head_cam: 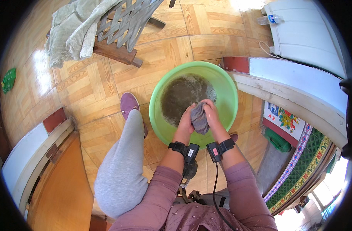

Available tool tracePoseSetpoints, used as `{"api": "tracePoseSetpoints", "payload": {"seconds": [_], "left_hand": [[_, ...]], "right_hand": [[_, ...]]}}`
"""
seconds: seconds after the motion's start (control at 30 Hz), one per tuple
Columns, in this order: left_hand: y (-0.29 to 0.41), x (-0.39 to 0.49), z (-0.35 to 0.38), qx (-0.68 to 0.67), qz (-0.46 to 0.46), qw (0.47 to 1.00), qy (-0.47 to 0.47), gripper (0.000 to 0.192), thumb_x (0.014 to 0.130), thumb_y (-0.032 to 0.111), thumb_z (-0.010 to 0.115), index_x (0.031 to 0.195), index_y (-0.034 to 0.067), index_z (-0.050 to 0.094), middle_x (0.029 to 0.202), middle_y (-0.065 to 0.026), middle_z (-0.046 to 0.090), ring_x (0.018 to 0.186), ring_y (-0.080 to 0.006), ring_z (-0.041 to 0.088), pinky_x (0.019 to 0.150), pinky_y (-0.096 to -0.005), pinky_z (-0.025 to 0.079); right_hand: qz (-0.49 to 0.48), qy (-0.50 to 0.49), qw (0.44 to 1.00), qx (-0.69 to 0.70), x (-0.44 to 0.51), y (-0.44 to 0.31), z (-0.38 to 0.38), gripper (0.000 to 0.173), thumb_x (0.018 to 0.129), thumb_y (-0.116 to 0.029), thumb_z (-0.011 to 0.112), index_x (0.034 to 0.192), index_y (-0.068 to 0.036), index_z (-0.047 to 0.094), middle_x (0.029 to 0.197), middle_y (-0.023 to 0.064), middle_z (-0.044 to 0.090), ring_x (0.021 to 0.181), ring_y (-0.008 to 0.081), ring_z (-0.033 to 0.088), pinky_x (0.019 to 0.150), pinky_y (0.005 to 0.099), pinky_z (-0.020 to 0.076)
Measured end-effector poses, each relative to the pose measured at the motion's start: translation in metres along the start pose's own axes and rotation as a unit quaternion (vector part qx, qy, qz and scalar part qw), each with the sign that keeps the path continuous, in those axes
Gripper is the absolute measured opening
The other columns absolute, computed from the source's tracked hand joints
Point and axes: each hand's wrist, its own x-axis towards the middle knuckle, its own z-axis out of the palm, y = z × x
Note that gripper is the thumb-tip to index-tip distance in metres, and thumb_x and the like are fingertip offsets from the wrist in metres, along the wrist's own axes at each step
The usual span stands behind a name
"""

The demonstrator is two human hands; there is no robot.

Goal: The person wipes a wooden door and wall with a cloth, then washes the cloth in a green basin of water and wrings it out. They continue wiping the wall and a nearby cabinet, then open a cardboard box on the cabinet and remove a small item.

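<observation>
A green plastic basin [155,115] stands on the floor in front of me, with murky, foamy water [181,93] in it. Over its near part, both my hands grip a bunched grey-brown cloth [199,119]. My left hand [187,119] holds the cloth from the left, and my right hand [211,113] has its right side and upper end. Black straps with small boxes sit on both wrists, and a cable runs down from the right one.
A wooden rack [115,52] with woven grey straps and a pale draped cloth [74,31] stands upper left. Door frame parts [291,89] flank the basin's right side; a wooden door [63,184] is lower left. A plastic bottle [269,19] lies on a white appliance [306,31].
</observation>
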Motion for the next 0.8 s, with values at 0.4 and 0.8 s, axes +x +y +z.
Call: {"api": "tracePoseSetpoints", "payload": {"seconds": [0.4,0.8], "left_hand": [[0.005,-0.018,0.018,-0.011,-0.020,1.000,-0.019,0.021,0.094,0.026,0.055,0.110,0.011,0.055,0.105,-0.0059,0.061,0.099,-0.0215,0.060,0.084,-0.0415,0.052],[0.010,-0.022,0.022,-0.036,0.027,0.998,0.041,0.038,0.091,0.031,0.059,0.124,0.013,0.052,0.101,-0.0084,0.058,0.090,-0.0221,0.060,0.077,-0.0401,0.053]], "right_hand": [[0.095,0.106,0.964,0.225,-0.002,-0.035,0.004,0.032,0.082,-0.019,0.071,0.103,-0.002,0.055,0.093,0.0074,0.059,0.086,0.0171,0.058,0.077,0.0290,0.0470],[-0.206,-0.006,0.953,-0.223,-0.042,-0.024,0.027,0.017,0.073,-0.014,0.075,0.079,-0.006,0.062,0.088,0.0109,0.054,0.089,0.0290,0.056,0.082,0.0383,0.0450]]}}
